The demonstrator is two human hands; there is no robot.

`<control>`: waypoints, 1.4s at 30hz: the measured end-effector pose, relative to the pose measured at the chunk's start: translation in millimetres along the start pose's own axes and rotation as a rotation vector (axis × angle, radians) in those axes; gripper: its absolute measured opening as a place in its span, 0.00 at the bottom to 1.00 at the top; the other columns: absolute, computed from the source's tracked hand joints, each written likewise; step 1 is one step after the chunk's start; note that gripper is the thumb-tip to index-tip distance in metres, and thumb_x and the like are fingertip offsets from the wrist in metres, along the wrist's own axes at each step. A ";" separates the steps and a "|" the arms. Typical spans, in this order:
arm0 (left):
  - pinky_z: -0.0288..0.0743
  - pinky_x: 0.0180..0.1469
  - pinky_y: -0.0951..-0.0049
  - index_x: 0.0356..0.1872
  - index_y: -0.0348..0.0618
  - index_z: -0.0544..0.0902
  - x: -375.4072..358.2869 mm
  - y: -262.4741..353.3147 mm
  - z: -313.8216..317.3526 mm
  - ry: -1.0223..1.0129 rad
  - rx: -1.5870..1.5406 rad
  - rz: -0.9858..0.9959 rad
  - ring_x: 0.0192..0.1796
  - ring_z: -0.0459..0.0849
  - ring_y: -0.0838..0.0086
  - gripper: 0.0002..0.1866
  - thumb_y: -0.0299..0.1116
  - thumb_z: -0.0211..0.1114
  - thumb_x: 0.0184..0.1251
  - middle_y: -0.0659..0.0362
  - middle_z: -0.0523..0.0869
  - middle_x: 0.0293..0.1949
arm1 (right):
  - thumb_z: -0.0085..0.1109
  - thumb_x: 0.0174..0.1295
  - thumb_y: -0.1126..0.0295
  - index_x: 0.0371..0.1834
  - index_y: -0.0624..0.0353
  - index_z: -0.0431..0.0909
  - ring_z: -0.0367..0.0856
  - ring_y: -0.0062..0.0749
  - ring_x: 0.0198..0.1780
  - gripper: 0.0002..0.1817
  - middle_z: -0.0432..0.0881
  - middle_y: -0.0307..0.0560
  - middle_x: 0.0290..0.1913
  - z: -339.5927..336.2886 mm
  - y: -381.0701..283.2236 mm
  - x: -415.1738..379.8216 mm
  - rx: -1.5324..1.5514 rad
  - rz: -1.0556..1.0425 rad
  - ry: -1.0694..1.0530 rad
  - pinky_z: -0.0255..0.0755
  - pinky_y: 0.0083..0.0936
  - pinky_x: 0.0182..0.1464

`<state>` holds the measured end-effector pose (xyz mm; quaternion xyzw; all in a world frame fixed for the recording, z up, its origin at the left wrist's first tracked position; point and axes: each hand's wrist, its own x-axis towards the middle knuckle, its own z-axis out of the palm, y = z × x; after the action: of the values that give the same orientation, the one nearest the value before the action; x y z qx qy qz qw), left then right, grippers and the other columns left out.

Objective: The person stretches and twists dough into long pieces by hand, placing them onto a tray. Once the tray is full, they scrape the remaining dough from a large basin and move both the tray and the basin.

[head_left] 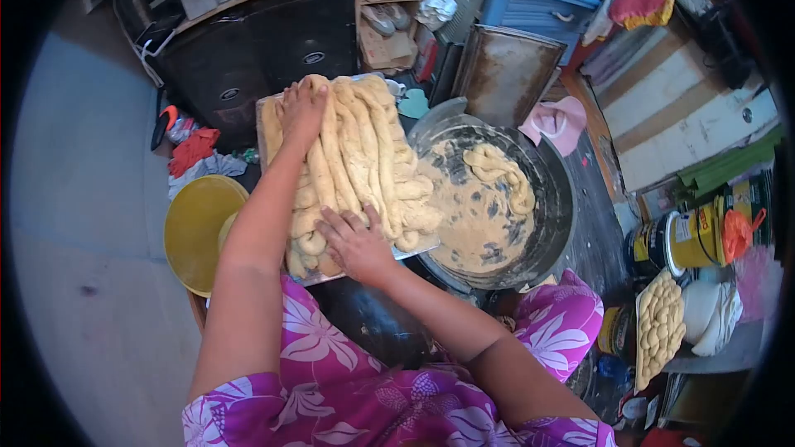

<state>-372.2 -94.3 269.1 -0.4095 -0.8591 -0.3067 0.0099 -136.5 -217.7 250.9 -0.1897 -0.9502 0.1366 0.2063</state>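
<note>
Long pale dough ropes (356, 141) lie side by side, draped over more dough pieces on a metal tray (418, 247). My left hand (303, 112) rests on the ropes near the tray's far edge, its fingers stretched out over the dough. Closer to me, my right hand (358, 242) lies on the near ends of the ropes with its fingers spread. Parts of the dough under both palms are hidden. To the right of the tray, a wide dark basin (559, 236) holds a twisted dough piece (501, 174) and a layer of tan flour or crumbs (472, 228).
A yellow bucket (195, 232) stands left of the tray. Behind are black cabinet doors (240, 66) and a leaning, stained metal sheet (517, 70). A pink cap (559, 122) sits by the basin. At right are a board of dough pieces (660, 323) and a yellow tub (694, 236).
</note>
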 end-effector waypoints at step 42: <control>0.67 0.51 0.65 0.34 0.46 0.79 -351.0 115.7 178.9 -0.629 -0.075 0.727 0.44 0.78 0.71 0.10 0.38 0.58 0.53 0.61 0.80 0.36 | 0.57 0.52 0.65 0.48 0.55 0.74 0.74 0.37 0.49 0.19 0.78 0.45 0.43 53.5 458.3 -138.3 -0.272 0.781 -0.205 0.60 0.43 0.54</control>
<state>-15.0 -188.3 89.9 -0.7562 -0.6101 -0.1755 -0.1587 95.7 123.2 2.0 -0.5461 -0.8320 0.0961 0.0166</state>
